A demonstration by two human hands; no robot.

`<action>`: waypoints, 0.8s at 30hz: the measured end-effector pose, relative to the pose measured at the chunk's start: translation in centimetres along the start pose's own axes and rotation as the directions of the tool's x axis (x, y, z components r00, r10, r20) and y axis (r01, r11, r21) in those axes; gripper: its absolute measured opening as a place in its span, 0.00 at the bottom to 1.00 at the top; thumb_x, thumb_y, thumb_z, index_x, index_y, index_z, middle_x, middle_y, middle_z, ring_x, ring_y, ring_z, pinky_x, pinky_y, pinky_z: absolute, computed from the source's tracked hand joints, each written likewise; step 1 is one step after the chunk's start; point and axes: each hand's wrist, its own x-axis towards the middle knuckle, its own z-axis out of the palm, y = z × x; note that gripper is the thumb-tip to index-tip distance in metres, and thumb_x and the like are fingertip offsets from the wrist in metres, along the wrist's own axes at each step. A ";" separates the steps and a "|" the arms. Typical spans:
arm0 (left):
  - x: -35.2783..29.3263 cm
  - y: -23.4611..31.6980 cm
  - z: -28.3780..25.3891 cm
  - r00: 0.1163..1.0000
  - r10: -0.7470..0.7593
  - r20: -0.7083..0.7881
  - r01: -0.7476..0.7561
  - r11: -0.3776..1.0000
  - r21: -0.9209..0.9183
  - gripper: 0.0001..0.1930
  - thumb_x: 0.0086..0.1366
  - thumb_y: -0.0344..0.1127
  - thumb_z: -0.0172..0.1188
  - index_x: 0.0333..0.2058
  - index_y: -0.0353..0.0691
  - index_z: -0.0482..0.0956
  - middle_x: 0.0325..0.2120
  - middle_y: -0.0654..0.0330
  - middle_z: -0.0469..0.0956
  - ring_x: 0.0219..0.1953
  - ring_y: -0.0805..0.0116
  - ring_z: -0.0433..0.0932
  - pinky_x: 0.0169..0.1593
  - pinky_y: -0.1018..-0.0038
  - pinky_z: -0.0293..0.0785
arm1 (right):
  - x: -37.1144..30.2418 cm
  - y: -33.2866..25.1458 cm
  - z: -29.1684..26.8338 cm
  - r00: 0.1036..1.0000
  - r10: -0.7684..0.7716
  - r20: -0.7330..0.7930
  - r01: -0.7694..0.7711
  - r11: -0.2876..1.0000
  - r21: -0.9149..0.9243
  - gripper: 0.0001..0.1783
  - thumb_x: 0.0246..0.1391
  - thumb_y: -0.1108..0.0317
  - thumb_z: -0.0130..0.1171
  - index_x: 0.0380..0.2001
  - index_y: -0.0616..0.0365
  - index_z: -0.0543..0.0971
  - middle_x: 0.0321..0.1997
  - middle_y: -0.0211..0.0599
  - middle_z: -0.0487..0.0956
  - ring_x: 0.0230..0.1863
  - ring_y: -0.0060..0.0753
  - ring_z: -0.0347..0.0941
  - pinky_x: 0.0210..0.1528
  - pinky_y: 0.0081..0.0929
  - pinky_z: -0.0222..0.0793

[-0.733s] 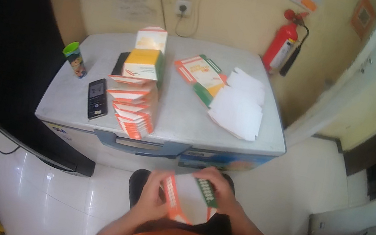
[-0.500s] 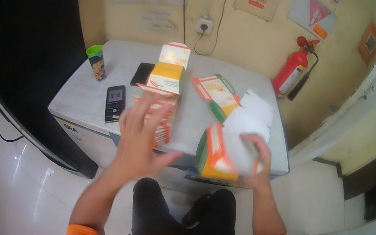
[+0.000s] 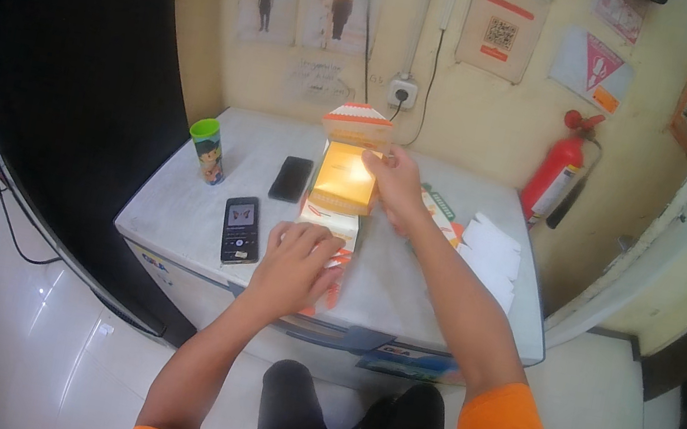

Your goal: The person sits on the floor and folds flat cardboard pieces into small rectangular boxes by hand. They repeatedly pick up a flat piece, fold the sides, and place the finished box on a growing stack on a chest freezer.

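One clasp: my right hand [image 3: 394, 189], on the yellow carton [image 3: 343, 176].
Left hand [image 3: 297, 266]: apart, over other cartons [image 3: 334, 225]; I can't tell if gripping.
Yellow carton: atop chest [image 3: 178, 213], toward its back.
Cup [image 3: 208, 152]: chest's left.

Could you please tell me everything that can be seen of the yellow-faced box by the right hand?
The yellow-faced box looks like folded card, its yellow panel facing up with a bright glare. A white-and-orange flap rises at its far side; whether it belongs to this box is unclear. It sits over the pale top, beyond a white-and-orange carton. The right hand touches its right edge; the fingers' exact hold is unclear.
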 end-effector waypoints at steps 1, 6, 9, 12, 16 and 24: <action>-0.1 -0.2 0.1 1.000 -0.009 -0.002 0.009 1.000 0.006 0.23 0.60 0.41 0.67 0.53 0.42 0.76 0.48 0.56 0.74 0.54 0.55 0.71 0.62 0.54 0.59 | 0.6 0.7 0.2 1.000 0.003 -0.002 -0.003 0.998 -0.061 0.24 0.60 0.63 0.64 0.55 0.65 0.73 0.42 0.41 0.82 0.40 0.28 0.79 0.41 0.27 0.75; -1.4 -1.1 -0.1 1.000 -0.028 -0.005 0.028 0.999 0.032 0.24 0.59 0.42 0.67 0.53 0.42 0.76 0.49 0.56 0.74 0.54 0.54 0.71 0.61 0.54 0.60 | 0.7 2.3 1.9 0.975 0.199 0.096 -0.173 0.957 -0.233 0.28 0.62 0.54 0.59 0.57 0.65 0.73 0.40 0.45 0.83 0.39 0.39 0.82 0.43 0.33 0.76; -1.0 -0.7 0.1 1.000 0.025 0.018 -0.026 1.000 0.007 0.23 0.60 0.42 0.67 0.53 0.43 0.77 0.50 0.57 0.75 0.55 0.54 0.71 0.61 0.54 0.61 | 2.5 6.9 0.3 0.999 -0.045 0.017 0.047 0.856 -0.515 0.35 0.60 0.47 0.58 0.60 0.64 0.71 0.44 0.53 0.82 0.44 0.50 0.81 0.49 0.41 0.75; -2.1 -1.1 0.3 0.998 0.046 0.049 -0.047 0.998 0.031 0.22 0.60 0.41 0.66 0.53 0.44 0.77 0.51 0.58 0.75 0.55 0.55 0.72 0.62 0.54 0.62 | 1.9 3.9 2.3 0.965 0.247 0.084 -0.161 0.819 -0.551 0.32 0.61 0.50 0.61 0.54 0.69 0.72 0.47 0.52 0.83 0.44 0.39 0.81 0.45 0.31 0.74; -1.9 -0.9 0.9 0.997 0.064 0.040 -0.064 0.998 -0.011 0.21 0.61 0.39 0.65 0.53 0.44 0.79 0.51 0.58 0.77 0.56 0.57 0.73 0.62 0.57 0.64 | 3.4 6.9 0.3 0.973 0.179 -0.148 -0.229 0.626 -0.746 0.40 0.58 0.45 0.60 0.61 0.68 0.67 0.57 0.57 0.73 0.62 0.58 0.70 0.61 0.48 0.67; -2.2 -0.9 0.5 0.995 0.028 0.098 -0.025 0.999 -0.032 0.23 0.61 0.39 0.65 0.54 0.42 0.77 0.55 0.54 0.77 0.56 0.53 0.75 0.63 0.57 0.66 | 1.1 4.2 1.4 0.836 -0.110 0.538 0.498 0.565 -0.658 0.42 0.54 0.44 0.64 0.66 0.57 0.66 0.61 0.55 0.67 0.64 0.55 0.64 0.66 0.47 0.61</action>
